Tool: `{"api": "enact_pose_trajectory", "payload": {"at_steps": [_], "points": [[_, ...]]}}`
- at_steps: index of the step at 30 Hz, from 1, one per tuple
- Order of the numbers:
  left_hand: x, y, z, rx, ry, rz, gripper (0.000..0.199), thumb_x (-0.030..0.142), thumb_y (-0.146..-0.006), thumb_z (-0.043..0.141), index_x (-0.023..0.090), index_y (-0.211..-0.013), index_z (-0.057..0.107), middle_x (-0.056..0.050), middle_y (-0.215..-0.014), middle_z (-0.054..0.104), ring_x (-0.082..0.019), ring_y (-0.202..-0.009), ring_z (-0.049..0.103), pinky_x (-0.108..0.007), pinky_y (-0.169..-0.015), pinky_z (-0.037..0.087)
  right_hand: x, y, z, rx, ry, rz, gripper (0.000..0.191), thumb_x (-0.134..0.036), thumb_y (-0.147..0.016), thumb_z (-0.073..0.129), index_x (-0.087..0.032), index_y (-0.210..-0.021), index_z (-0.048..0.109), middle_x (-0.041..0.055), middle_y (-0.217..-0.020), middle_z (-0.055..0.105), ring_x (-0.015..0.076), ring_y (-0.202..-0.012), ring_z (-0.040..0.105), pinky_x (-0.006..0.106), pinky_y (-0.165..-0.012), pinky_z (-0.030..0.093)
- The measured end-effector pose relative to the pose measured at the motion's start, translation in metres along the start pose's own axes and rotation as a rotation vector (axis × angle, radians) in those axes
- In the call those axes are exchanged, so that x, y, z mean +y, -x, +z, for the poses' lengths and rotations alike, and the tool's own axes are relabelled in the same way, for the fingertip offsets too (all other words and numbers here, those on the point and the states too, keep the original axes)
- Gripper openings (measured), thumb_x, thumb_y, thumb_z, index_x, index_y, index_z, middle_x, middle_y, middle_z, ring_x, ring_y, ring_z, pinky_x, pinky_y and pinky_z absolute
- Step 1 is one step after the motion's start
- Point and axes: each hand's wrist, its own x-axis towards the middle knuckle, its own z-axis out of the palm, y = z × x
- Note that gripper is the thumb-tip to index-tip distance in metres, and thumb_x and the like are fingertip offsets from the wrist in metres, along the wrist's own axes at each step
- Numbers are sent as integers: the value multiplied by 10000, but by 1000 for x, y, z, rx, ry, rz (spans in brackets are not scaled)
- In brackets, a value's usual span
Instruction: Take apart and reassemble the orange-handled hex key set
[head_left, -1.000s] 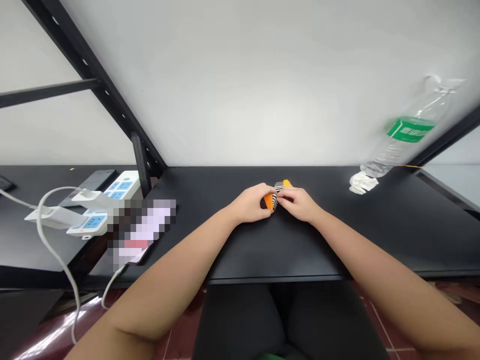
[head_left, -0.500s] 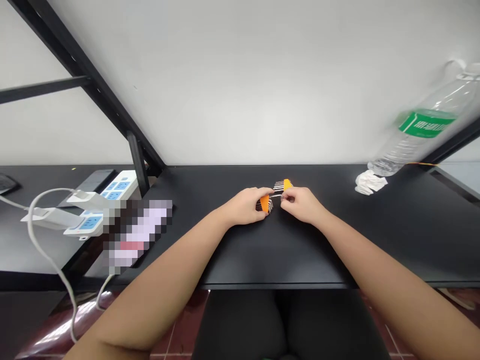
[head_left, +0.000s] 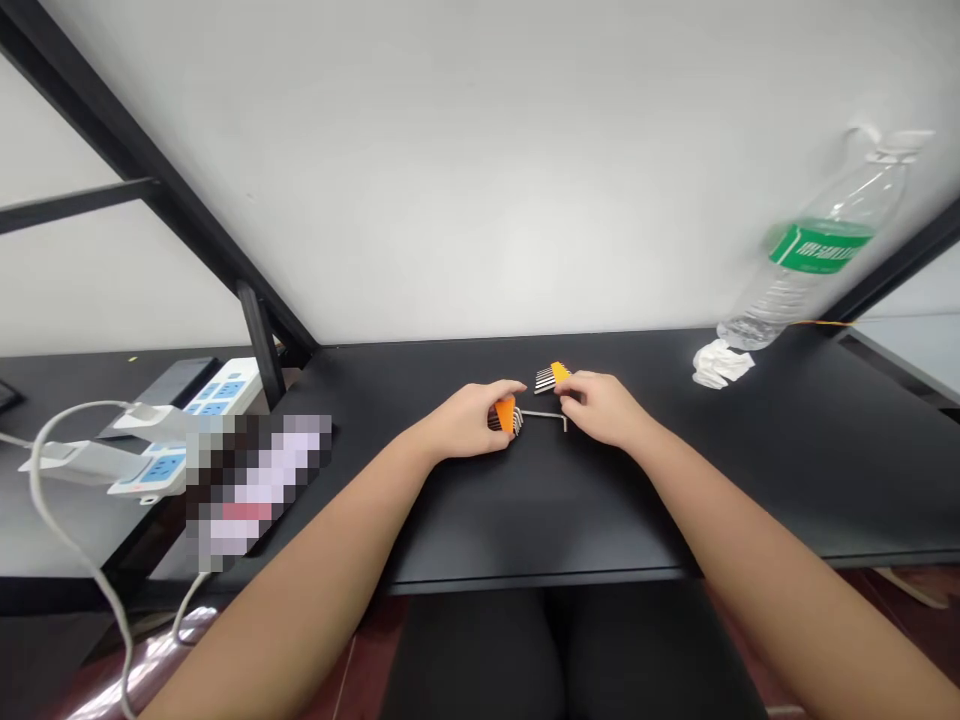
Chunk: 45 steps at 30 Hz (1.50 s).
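Half a second ago my right hand (head_left: 600, 407) had the loose hex key (head_left: 544, 413) at its fingertips; now the key lies between my hands near the far middle of the table (head_left: 615, 520), its bent end near my right fingers. Those fingers are curled against the near end of the far orange holder (head_left: 560, 373), which sits more slanted than before; I can't tell whether they grip it. It carries a row of hex keys. My left hand (head_left: 476, 420) grips the near orange holder (head_left: 505, 414) between thumb and fingers, with bent keys in it. A clear bottle (head_left: 821, 245) stands by the far right corner, beside crumpled tissue (head_left: 720, 364).
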Motion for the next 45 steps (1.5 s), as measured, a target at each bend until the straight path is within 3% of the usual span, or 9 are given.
{"api": "enact_pose_trajectory", "payload": {"at_steps": [3,6,13,17,22,28,32,39,45], "points": [[3,0,3,6,3,23,693,245,-732,661,289,-1411,526,-13,-1043,709,-183,-840,674,-297,-772,555,7,-5,6,-2,-32,41,281,-150,-802,575,-227,-1010,748,68,-1073,720,203,-842,656,324,-779,495],[5,0,5,38,3,56,687,238,-736,665,279,-1408,527,-15,-1040,707,-184,-850,671,-296,-780,553,6,-6,9,36,-80,97,341,-164,-799,581,-213,-1105,724,84,-1136,700,179,-752,638,330,-744,500],[15,0,9,111,0,127,609,237,-762,662,255,-1361,552,-18,-1000,707,-177,-820,655,-286,-742,531,-26,4,11,-29,-356,-13,138,-260,-836,597,-213,-899,710,13,-828,682,149,-647,558,298,-634,447],[21,1,10,85,37,181,545,219,-787,634,262,-1326,565,2,-963,703,-154,-775,639,-271,-724,511,-38,7,13,-81,-474,21,98,-239,-814,592,-201,-850,675,-2,-792,667,149,-677,558,293,-652,448],[17,-1,10,62,-10,167,557,228,-795,634,253,-1346,557,-21,-1025,710,-178,-839,655,-280,-744,513,-36,6,10,-95,-536,105,148,-211,-767,602,-198,-897,671,-9,-799,653,148,-698,576,287,-667,464],[6,-5,12,73,-41,84,592,265,-788,651,231,-1370,549,-34,-1015,721,-191,-838,675,-295,-762,530,-26,6,-4,-83,-482,236,159,-217,-745,602,-192,-871,695,-15,-722,655,142,-605,591,276,-609,451],[3,-4,11,76,-13,30,588,272,-774,668,233,-1352,565,-12,-909,721,-177,-765,672,-285,-728,534,-19,6,-7,-57,-423,242,124,-213,-725,603,-193,-812,689,-13,-712,662,146,-628,592,261,-602,436],[-3,-2,4,114,-22,7,548,274,-777,660,241,-1321,594,-6,-930,731,-180,-796,685,-284,-733,530,-4,2,-9,-112,-194,306,129,-177,-724,583,-206,-802,681,-12,-745,659,146,-667,586,259,-624,429],[-7,-3,6,156,26,23,583,262,-775,673,252,-1348,566,9,-929,725,-150,-746,653,-280,-746,528,-3,5,-4,-135,76,108,75,-272,-804,643,-203,-821,668,46,-938,642,175,-787,593,287,-689,438]]}}
